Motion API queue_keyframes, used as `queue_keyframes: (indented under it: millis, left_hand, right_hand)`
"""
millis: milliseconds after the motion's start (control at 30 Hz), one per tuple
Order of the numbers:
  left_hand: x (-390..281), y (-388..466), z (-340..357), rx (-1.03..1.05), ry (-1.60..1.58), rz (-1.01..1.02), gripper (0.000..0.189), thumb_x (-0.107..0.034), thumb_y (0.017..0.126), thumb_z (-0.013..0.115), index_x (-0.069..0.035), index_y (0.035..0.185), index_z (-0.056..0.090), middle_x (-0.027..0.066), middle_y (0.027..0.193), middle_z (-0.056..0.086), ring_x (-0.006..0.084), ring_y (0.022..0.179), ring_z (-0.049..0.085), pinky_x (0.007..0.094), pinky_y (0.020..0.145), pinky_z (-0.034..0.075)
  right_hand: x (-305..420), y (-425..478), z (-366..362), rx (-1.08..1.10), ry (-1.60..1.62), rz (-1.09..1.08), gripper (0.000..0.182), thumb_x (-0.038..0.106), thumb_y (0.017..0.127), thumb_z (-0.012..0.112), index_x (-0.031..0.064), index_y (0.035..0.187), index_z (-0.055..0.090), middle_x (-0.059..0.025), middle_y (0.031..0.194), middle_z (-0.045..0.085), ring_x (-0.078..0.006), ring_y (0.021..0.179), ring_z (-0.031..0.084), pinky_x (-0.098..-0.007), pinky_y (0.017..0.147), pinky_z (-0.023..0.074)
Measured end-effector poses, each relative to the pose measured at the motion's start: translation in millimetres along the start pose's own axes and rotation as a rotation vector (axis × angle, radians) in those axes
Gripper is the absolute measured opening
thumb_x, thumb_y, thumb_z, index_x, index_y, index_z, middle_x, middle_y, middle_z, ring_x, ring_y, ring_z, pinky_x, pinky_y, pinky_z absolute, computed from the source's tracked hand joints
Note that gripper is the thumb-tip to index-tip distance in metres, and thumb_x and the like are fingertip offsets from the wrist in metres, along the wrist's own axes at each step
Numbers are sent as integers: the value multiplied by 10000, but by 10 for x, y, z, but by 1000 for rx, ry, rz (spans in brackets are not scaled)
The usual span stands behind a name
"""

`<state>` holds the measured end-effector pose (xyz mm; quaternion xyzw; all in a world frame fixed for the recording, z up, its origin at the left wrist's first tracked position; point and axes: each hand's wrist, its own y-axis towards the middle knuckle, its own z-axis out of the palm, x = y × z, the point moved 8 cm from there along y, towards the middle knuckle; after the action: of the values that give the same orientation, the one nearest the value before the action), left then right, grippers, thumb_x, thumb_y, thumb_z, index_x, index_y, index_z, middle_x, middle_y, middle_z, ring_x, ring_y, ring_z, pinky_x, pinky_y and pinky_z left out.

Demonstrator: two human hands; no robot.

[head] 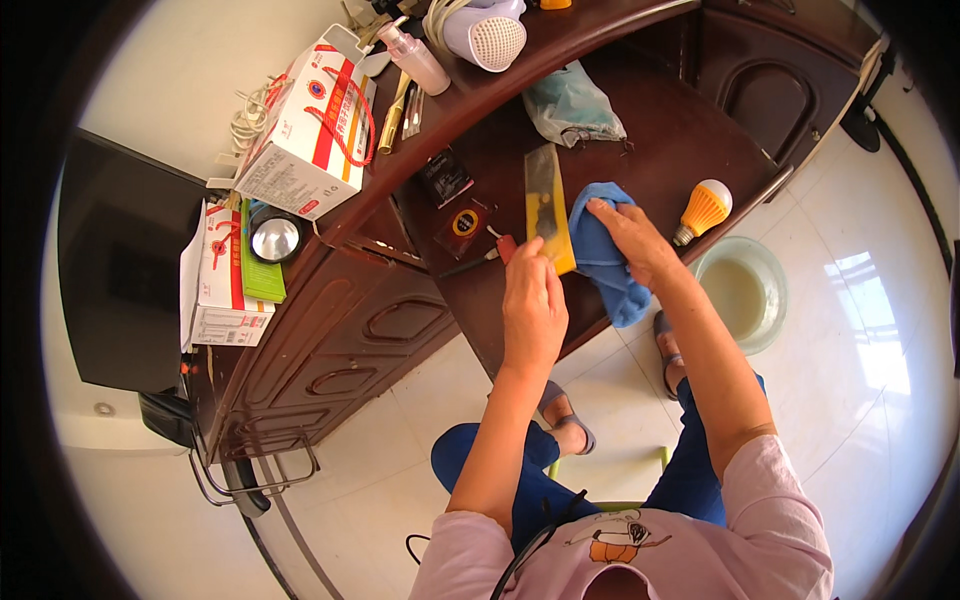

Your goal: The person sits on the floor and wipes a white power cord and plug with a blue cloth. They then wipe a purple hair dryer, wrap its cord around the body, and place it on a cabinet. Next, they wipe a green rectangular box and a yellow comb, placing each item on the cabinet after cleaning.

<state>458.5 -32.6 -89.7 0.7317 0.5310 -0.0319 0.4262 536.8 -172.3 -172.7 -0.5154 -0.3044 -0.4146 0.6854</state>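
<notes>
My left hand (535,300) grips the near end of a flat yellow rectangular box or case (551,214) with a dark, partly see-through face. The case points away from me above the dark wooden surface. My right hand (634,240) holds a bunched blue cloth (600,259) just right of the case, its lower end hanging down by the surface's edge. A red-handled item (506,246) lies just beyond my left fingers. To the right, an orange and white light bulb (703,211) rests near the edge.
A bagged item (576,105) and dark packets (446,178) lie on the wooden surface. On the raised shelf stand a gift box (307,127), a pump bottle (415,58) and a hair dryer (484,34). A basin of cloudy water (739,296) sits on the floor at right.
</notes>
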Motion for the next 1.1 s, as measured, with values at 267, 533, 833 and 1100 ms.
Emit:
queue_keyframes:
  millis: [267,533,833,1100]
  left_hand:
    - [-420,-392,-211,70,53,146,215,90,839,592,46,1042,536,196,1170,579,392,1077,577,429,888,494]
    - [-753,-660,-888,1,-146,258,132,48,805,633,24,929,595,184,993,654,365,999,622,415,874,488]
    - [-480,-540,-895,73,-1225,-587,583,-389,1000,462,-46,1443,299,107,1400,419,199,1274,430,356,1036,393]
    - [-884,-862,-1301,-12,-1453,-660,460,-243,997,496,-101,1415,365,39,1311,505,142,1129,548,304,954,474]
  right_hand:
    - [-242,-74,443,255,359,49,382,108,818,695,-29,1131,525,-134,996,638,-201,843,662,-353,767,578]
    - [131,-547,628,343,443,-162,408,55,789,689,-29,1138,496,-125,998,636,-184,830,664,-347,757,579]
    - [234,-1513,925,509,315,-272,393,113,795,726,-13,1131,565,-62,980,644,-127,831,634,-261,779,530]
    - [33,-2278,850,347,280,-337,335,224,911,635,-2,1150,573,-34,994,632,-97,874,599,-250,805,508]
